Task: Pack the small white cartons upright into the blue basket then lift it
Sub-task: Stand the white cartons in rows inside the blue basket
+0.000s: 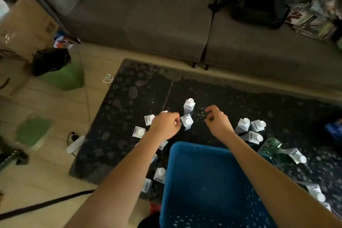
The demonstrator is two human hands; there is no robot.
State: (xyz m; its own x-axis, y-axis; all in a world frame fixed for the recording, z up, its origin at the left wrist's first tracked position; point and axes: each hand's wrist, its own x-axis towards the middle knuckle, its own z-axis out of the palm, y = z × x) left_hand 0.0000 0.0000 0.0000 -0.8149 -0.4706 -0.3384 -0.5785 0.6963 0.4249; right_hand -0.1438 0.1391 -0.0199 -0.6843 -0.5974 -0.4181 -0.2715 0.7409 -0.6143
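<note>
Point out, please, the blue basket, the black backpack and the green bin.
blue basket (203, 187): head view, bare inner floor.
black backpack (259, 3): head view, front panel, on the sofa.
green bin (64, 77): head view, side wall below the black liner.

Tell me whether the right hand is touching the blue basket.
Apart. The head view shows the right hand raised over the dark table, with bare tabletop between it and the blue basket rim nearer the camera.

Dim, soft indoor light; edges blurred and wide-angle warped.
</note>
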